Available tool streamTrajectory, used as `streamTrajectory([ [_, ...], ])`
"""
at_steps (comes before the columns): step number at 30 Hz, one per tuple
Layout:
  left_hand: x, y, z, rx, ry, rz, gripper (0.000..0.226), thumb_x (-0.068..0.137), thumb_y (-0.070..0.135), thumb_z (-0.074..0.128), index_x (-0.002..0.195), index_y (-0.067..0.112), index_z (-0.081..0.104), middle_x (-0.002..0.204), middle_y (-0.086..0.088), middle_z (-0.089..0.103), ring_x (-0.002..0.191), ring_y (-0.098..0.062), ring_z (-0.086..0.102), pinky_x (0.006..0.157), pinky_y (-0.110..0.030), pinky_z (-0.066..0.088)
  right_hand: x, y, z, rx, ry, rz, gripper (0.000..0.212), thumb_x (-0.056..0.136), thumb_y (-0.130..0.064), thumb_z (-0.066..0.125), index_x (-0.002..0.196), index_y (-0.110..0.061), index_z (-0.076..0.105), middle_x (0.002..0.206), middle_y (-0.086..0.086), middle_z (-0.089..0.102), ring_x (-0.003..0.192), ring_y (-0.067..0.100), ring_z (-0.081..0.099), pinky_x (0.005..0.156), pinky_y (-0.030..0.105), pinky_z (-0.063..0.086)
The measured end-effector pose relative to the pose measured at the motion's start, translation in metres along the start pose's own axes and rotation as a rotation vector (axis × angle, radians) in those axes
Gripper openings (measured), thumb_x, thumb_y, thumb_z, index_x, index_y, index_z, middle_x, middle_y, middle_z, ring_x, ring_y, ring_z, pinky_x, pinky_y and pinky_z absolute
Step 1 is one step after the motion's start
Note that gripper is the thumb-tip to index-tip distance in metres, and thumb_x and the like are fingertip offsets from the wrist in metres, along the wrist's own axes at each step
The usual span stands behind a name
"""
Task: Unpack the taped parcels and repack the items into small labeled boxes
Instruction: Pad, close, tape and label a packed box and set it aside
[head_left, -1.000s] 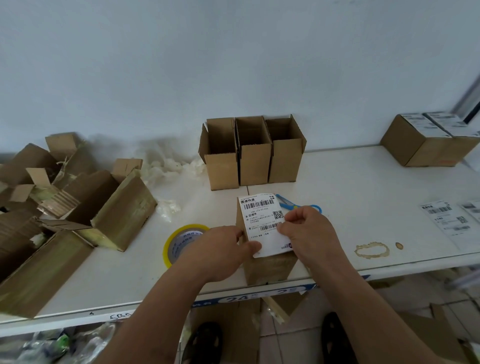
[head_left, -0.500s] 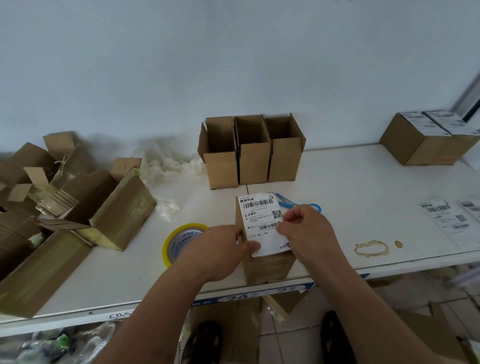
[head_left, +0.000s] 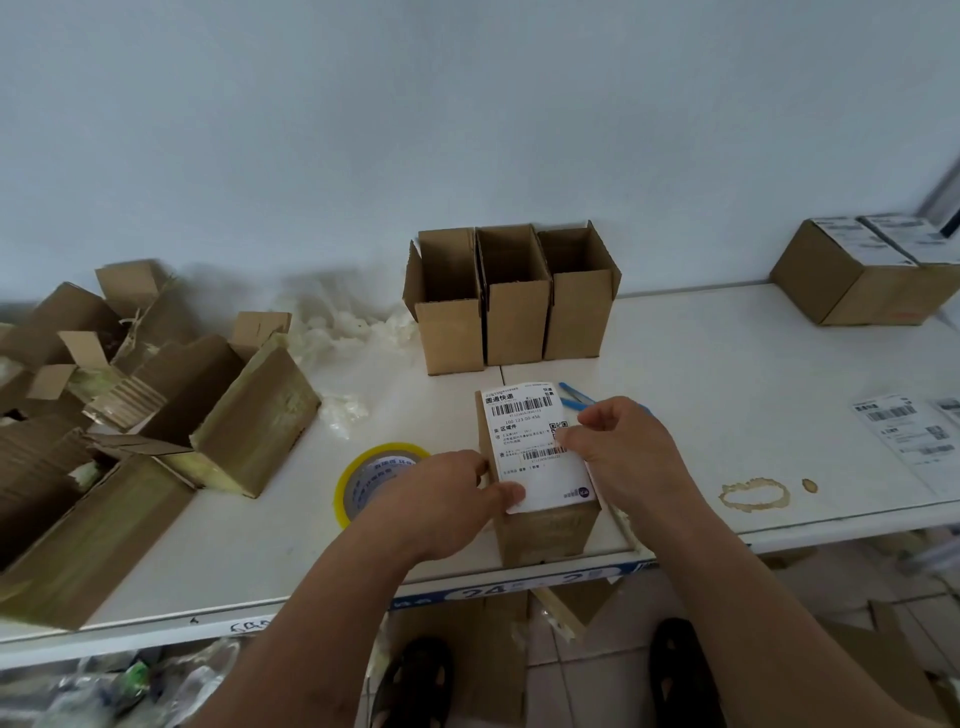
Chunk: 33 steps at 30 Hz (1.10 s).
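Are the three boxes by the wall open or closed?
Open. The three boxes stand upright with top flaps raised, so their dark insides show.

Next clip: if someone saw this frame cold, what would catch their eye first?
Most likely the white shipping label being laid on the small box at the table's front edge, with the left hand pinching its near corner and the right hand its right edge. Next, the three open boxes in a row by the wall, and the heap of torn cartons on the left.
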<state>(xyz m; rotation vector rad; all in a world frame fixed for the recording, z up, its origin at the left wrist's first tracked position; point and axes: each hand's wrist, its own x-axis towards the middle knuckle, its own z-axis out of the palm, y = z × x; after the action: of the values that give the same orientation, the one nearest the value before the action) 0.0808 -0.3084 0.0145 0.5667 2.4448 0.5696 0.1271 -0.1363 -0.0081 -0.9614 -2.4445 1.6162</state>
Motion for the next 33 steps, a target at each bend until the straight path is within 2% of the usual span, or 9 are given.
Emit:
streamTrajectory([
  [5,0.002,-0.001,0.003,-0.034,0.004,-0.032,0.050,0.097,0.057,0.045,0.133,0.024,0.054,0.122,0.005,0.062,0.097,-0.012,0.058,0.083,-0.027,0.050,0.012,-0.005,0.003,0.039,-0.078,0.030,0.050,0.087,-0.042,0.070,0.127,-0.023,0.047,0.110,-0.004,0.063,0.074,0.009,0.068,0.050,0.017,0.053],
  [7,0.003,0.002,0.005,-0.053,0.006,-0.034,0.055,0.096,0.060,0.043,0.134,0.022,0.053,0.113,0.005,0.061,0.092,-0.011,0.055,0.077,-0.025,0.046,0.017,-0.007,0.004,0.050,-0.124,0.035,0.058,0.084,-0.044,0.072,0.131,-0.022,0.046,0.102,-0.006,0.065,0.074,0.009,0.070,0.054,0.020,0.055],
  [12,0.005,0.002,0.011,-0.040,-0.058,-0.016,0.047,0.096,0.057,0.048,0.125,0.022,0.059,0.104,0.008,0.061,0.083,-0.007,0.055,0.071,-0.021,0.044,0.033,-0.004,0.008,0.029,-0.210,0.052,0.069,0.077,-0.048,0.078,0.133,-0.020,0.048,0.108,0.001,0.071,0.077,0.015,0.074,0.070,0.033,0.062],
  [17,0.005,-0.003,0.008,-0.074,-0.084,-0.011,0.044,0.096,0.054,0.051,0.127,0.024,0.059,0.120,0.005,0.065,0.091,-0.009,0.056,0.079,-0.022,0.045,0.041,-0.003,0.011,0.052,-0.280,0.070,0.056,0.075,-0.043,0.081,0.120,-0.022,0.055,0.095,-0.001,0.075,0.073,0.014,0.074,0.068,0.034,0.061],
  [21,0.005,-0.005,0.008,-0.106,-0.080,0.002,0.042,0.095,0.054,0.052,0.126,0.025,0.059,0.107,0.009,0.062,0.083,-0.004,0.054,0.067,-0.017,0.043,0.043,-0.006,0.012,0.103,-0.312,0.075,0.053,0.078,-0.038,0.079,0.121,-0.021,0.054,0.096,0.000,0.075,0.076,0.017,0.075,0.071,0.036,0.061],
  [23,0.006,-0.004,0.009,-0.098,-0.079,0.011,0.043,0.095,0.054,0.052,0.127,0.026,0.058,0.107,0.009,0.062,0.078,-0.002,0.051,0.060,-0.012,0.038,0.044,-0.009,0.011,0.157,-0.301,0.053,0.052,0.081,-0.038,0.075,0.125,-0.023,0.051,0.098,0.001,0.074,0.075,0.017,0.074,0.065,0.033,0.061],
  [25,0.006,-0.004,0.009,-0.098,-0.082,0.016,0.044,0.095,0.054,0.053,0.129,0.027,0.057,0.120,0.008,0.064,0.079,-0.002,0.050,0.058,-0.009,0.036,0.045,-0.011,0.013,0.203,-0.277,0.041,0.052,0.083,-0.041,0.073,0.129,-0.028,0.049,0.101,0.003,0.073,0.075,0.018,0.074,0.061,0.032,0.059],
  [30,0.008,-0.004,0.009,-0.132,-0.090,0.018,0.045,0.095,0.053,0.053,0.130,0.025,0.055,0.125,0.007,0.063,0.071,0.001,0.046,0.055,-0.008,0.034,0.048,-0.015,0.020,0.152,-0.216,0.021,0.031,0.086,-0.042,0.070,0.111,-0.023,0.062,0.082,-0.001,0.075,0.060,0.012,0.071,0.047,0.021,0.052],
  [33,0.009,-0.005,0.009,-0.163,-0.092,0.009,0.046,0.095,0.052,0.054,0.131,0.024,0.055,0.127,0.006,0.062,0.076,0.000,0.049,0.056,-0.009,0.034,0.050,-0.017,0.019,0.099,-0.200,0.030,0.030,0.086,-0.043,0.070,0.106,-0.022,0.063,0.078,-0.001,0.075,0.058,0.012,0.071,0.045,0.020,0.050],
])
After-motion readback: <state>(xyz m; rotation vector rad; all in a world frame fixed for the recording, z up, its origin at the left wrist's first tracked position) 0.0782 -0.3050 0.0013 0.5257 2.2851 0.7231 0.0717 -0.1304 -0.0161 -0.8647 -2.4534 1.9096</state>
